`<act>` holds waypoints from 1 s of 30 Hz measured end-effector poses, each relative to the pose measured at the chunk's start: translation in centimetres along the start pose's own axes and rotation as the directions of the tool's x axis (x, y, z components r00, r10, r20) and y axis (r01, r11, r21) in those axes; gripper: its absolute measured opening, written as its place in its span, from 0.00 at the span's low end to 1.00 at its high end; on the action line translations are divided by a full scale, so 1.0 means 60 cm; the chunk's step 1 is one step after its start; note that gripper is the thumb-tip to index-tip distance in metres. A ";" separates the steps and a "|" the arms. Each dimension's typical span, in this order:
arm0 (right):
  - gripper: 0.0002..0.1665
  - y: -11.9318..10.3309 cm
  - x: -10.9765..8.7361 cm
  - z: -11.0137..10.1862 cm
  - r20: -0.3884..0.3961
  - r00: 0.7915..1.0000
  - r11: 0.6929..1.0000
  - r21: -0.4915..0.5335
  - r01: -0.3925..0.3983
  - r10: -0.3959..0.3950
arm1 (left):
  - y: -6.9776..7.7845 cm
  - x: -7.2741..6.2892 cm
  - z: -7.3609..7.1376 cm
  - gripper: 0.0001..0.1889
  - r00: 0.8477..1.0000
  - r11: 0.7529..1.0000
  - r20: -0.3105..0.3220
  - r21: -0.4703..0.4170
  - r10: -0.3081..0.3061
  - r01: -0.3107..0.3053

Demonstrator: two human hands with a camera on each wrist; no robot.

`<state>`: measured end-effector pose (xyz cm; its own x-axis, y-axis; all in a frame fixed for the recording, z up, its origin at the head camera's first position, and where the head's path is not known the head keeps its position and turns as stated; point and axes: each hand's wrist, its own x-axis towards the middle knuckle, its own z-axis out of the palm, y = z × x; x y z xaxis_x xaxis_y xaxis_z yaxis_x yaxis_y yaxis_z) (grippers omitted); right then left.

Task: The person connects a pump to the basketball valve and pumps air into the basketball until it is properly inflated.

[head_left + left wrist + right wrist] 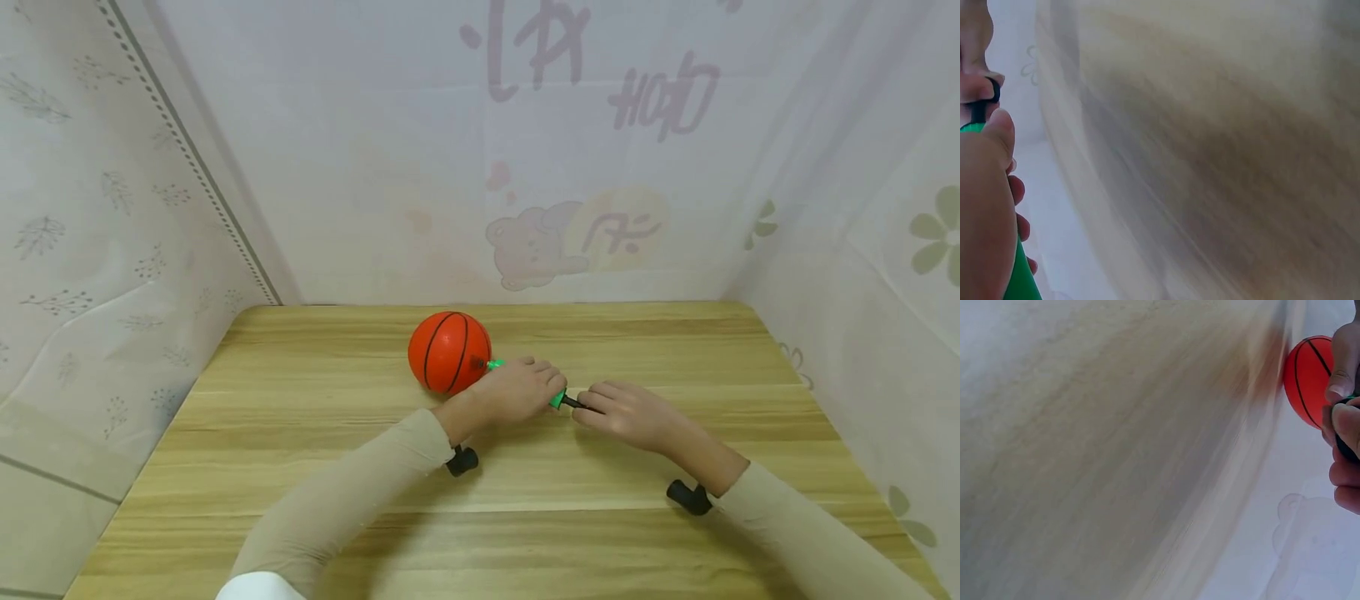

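Observation:
A red-orange ball (448, 352) with black basketball lines rests near the back of the table. My left hand (517, 390) grips the green barrel of a hand pump (557, 399), whose front end points at the ball's right side and meets it there. Most of the barrel is hidden under that hand; its green side (1022, 278) shows below the fingers in the left wrist view. To the right, my right hand (630, 414) holds the pump's black handle (994, 92), with the dark rod showing briefly between both hands. In the right wrist view the ball (1308, 381) appears beyond the hands.
The wooden table (300, 483) reaches back to a pale printed curtain (375, 167), and similar cloth hangs at both sides. Black wrist-worn pieces jut out under the left wrist (462, 461) and the right wrist (688, 497), low over the tabletop.

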<state>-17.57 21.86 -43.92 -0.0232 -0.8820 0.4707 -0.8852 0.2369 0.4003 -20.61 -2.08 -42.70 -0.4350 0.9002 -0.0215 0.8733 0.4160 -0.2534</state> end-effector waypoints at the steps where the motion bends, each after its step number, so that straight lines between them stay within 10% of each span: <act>1: 0.22 0.000 0.000 0.000 -0.001 1.000 1.000 -0.003 -0.001 0.001 | -0.001 -0.001 0.000 0.17 1.000 1.000 -0.006 0.000 0.004 -0.004; 18: 0.24 -0.029 -0.100 -0.062 -0.002 1.000 0.999 0.043 -0.023 0.023 | -0.015 -0.020 -0.002 0.17 0.997 0.999 -0.073 -0.018 0.027 -0.028; 30: 0.22 -0.012 -0.072 -0.048 -0.041 0.999 0.998 0.061 -0.019 0.021 | -0.014 -0.012 0.004 0.17 0.994 0.999 -0.105 -0.043 -0.005 0.000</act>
<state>-15.50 26.67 -43.97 -0.0228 -0.8591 0.5113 -0.9112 0.2283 0.3429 -21.07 -3.10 -42.70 -0.4137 0.9068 0.0818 0.8818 0.4214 -0.2118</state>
